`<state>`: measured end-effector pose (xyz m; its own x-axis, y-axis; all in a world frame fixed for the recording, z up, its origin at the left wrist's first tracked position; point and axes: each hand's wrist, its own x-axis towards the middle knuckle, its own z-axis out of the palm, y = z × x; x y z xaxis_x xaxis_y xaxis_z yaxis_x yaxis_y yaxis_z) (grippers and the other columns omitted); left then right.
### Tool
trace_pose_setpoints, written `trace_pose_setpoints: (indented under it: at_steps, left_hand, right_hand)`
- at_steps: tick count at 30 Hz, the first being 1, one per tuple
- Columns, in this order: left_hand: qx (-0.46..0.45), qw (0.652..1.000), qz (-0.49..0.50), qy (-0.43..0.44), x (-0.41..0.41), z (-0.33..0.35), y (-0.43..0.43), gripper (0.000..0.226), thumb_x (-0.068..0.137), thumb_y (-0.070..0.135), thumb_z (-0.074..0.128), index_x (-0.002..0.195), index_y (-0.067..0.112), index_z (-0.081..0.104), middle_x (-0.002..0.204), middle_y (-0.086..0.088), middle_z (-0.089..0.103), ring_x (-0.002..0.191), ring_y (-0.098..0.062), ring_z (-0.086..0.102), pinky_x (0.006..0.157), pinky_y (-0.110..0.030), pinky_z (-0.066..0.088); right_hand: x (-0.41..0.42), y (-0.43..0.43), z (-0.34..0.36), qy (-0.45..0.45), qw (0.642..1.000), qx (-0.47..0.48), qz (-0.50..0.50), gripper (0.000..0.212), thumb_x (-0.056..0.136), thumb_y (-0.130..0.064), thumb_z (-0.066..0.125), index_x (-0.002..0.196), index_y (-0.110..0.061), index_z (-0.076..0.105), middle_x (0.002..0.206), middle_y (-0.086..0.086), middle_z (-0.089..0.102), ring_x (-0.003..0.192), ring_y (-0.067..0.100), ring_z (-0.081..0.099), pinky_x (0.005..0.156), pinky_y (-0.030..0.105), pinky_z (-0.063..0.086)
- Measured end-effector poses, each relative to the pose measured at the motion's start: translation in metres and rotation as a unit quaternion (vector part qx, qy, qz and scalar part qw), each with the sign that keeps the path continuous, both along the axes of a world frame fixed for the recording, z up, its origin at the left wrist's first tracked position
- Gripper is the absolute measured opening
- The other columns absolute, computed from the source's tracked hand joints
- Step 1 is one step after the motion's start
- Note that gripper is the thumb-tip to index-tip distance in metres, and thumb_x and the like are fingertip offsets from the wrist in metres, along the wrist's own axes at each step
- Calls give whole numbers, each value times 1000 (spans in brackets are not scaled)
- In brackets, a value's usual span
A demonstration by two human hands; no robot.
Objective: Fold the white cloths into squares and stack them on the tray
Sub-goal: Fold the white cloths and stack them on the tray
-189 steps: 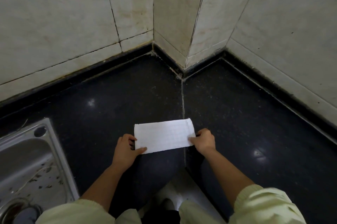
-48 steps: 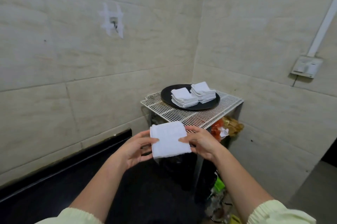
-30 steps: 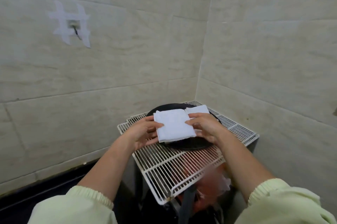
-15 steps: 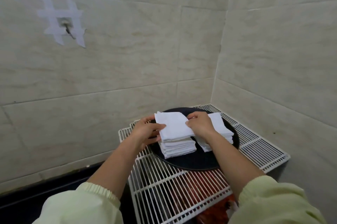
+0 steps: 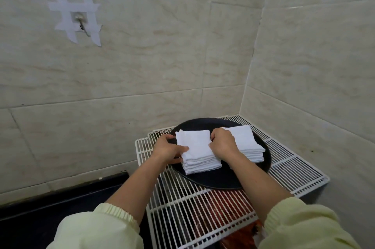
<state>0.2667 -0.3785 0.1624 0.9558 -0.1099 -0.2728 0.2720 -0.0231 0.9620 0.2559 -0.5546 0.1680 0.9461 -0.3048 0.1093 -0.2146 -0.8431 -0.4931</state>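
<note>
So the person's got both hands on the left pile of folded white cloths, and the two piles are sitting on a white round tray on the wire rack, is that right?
Not quite: the tray is black, not white, as the head view shows. The rest holds: the left hand and right hand are both on the left pile, the right pile sits beside it, and the tray rests on the white wire rack.

Walls (image 5: 304,66) tight behind tray (image 5: 213,181)
</note>
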Motion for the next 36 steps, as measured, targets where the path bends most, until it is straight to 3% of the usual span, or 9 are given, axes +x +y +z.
trace_pose_setpoints:
  at_steps: [3,7,11,15,18,21,25,29,36]
  left_hand:
    - [15,1000,10,-8,0,-6,-1,65,72,-1,80,126,9,47,120,-16,58,100,-32,63,56,-34,56]
    - [26,999,24,-37,3,-5,5,53,77,11,79,120,10,47,100,-17,67,82,-27,67,60,-34,56]
    - [90,985,79,-127,-1,-7,29,40,81,17,75,114,12,53,81,-7,64,72,-19,63,76,-42,58]
    - [122,971,132,-157,-20,-13,77,29,86,18,69,111,9,56,72,1,55,62,-12,54,68,-35,50]
    - [170,951,195,-171,-49,-24,142,25,86,12,64,110,6,60,79,0,57,66,-12,54,65,-27,45]
    - [302,908,216,-191,-92,-44,211,25,86,14,60,111,15,59,99,-3,61,84,-18,60,78,-33,51]
    - [472,848,207,-122,-171,-79,315,33,88,19,54,121,19,53,118,-3,52,109,-22,52,89,-37,47]
    - [509,827,233,-51,-252,-102,409,34,90,20,51,124,19,50,122,-4,49,113,-22,49,86,-34,47]
    - [520,781,345,17,-395,-112,582,35,91,27,53,125,19,48,123,-3,46,115,-23,47,88,-37,47]
  right_hand:
    - [-3,2,1,2,999,-42,14,17,86,0,49,99,-3,59,106,14,63,96,31,58,72,31,44]
    - [-9,10,13,-27,995,-91,21,20,87,-4,49,105,-7,59,110,9,62,101,28,56,70,31,41]
    - [-17,36,17,-78,992,-59,74,24,91,-17,56,114,-11,61,118,5,63,111,24,55,81,32,44]
    - [-26,93,8,-141,976,4,164,23,89,-16,61,112,-11,63,114,7,63,107,23,58,89,33,45]
    - [-40,160,-6,-159,959,38,230,26,86,-13,62,112,-10,63,114,8,63,107,24,58,93,34,46]
    - [-57,228,-27,-124,949,27,288,28,87,-16,62,114,-10,62,115,8,62,109,24,57,93,32,44]
    - [-95,330,-61,-85,909,-79,400,31,93,-26,55,121,-11,55,122,8,56,118,26,51,97,35,41]
    - [-147,431,-81,-45,871,-141,469,40,95,-32,52,131,-15,48,128,5,51,120,24,48,96,38,43]
    - [-260,625,-97,-38,810,-148,566,42,95,-35,51,133,-17,44,130,3,47,121,24,45,94,38,40]
